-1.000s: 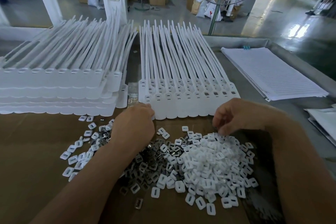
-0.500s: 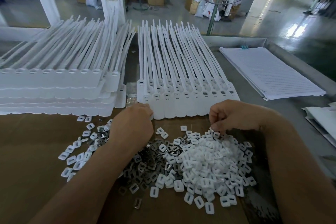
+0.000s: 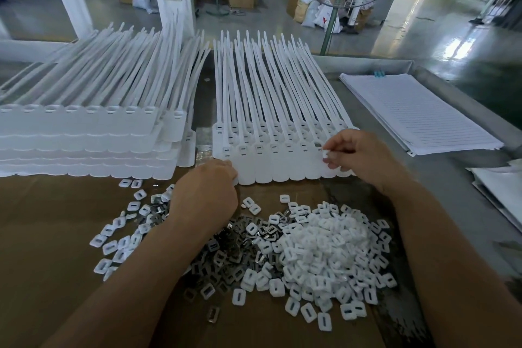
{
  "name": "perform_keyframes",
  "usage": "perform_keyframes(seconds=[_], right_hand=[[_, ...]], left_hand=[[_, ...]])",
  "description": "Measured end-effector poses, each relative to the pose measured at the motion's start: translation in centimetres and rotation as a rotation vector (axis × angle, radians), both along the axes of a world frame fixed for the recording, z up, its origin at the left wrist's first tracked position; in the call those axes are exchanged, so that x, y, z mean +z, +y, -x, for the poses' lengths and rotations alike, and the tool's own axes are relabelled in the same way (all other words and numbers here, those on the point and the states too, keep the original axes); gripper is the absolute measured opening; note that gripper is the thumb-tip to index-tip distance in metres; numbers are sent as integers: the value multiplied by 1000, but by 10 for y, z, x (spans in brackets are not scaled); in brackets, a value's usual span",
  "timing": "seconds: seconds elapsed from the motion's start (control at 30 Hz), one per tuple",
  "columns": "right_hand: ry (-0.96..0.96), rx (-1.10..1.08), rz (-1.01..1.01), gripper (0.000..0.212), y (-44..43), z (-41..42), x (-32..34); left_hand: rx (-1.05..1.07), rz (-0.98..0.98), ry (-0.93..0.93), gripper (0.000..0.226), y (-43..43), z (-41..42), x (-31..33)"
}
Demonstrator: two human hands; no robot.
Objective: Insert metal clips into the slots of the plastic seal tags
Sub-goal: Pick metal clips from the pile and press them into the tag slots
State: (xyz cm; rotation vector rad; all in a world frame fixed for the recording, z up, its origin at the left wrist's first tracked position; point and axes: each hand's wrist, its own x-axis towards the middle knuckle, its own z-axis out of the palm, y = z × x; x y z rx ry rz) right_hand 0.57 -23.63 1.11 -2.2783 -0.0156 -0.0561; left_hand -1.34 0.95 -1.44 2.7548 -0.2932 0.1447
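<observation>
Seal tags (image 3: 265,161) lie lengthwise, straps pointing away from left hand (image 3: 206,195) and right hand (image 3: 358,155).
Right hand pinches a white cap (image 3: 324,153) over the tags; left hand's grip is hidden.

Bright daylight glares off the floor (image 3: 457,45); wide-angle edges bow, slightly soft.

A single wide-angle view, worn on the person's head, looks forward and down across the table (image 3: 440,178) from close range. Both forearms enter from the bottom edge, and the left hand (image 3: 204,195) and right hand (image 3: 361,154) sit near the frame's centre. Clips (image 3: 231,260) and caps (image 3: 333,248) fill the lower centre, nearest the lens. The tags (image 3: 268,121) run away toward the upper centre, and the distant floor (image 3: 423,22) spans the top.
</observation>
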Motion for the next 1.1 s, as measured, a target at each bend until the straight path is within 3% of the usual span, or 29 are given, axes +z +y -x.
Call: perform_keyframes(seconds=[0.2,0.7,0.9,1.1], right_hand=[[-169,-162,27,20,4,-19,-19],[-191,-194,173,16,10,-33,-27],[-93,-199,128,9,9,-40,-18],[80,-195,90,25,11,-49,-1]], left_hand=[[8,10,-11,31,0,1,-1],[11,-9,-4,31,0,0,0],[11,-7,-22,33,-1,0,0],[19,-21,-48,32,0,-1,-2]])
